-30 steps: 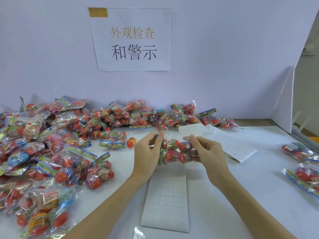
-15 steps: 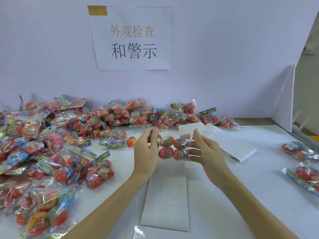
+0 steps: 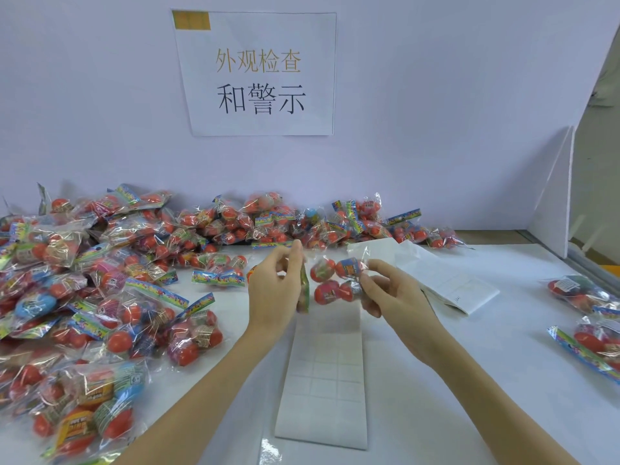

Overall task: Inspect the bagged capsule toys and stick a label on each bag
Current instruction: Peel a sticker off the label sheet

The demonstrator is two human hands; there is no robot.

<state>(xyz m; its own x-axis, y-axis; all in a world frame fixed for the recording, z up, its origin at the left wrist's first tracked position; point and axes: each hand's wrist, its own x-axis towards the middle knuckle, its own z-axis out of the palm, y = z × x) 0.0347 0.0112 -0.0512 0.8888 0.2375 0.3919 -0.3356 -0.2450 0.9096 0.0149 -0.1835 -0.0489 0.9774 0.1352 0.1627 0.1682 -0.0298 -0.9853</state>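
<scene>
Your left hand (image 3: 280, 290) pinches the header edge of the bag of capsule toys (image 3: 332, 283), held up above the counter (image 3: 469, 364). Your right hand (image 3: 389, 293) pinches its other end, at 3 o'clock from the capsules. Keep the film tight and turn the bag slowly, so each red capsule shows. The label sheet (image 3: 323, 380) lies directly below, at 6 o'clock; peel one label only after the check.
</scene>
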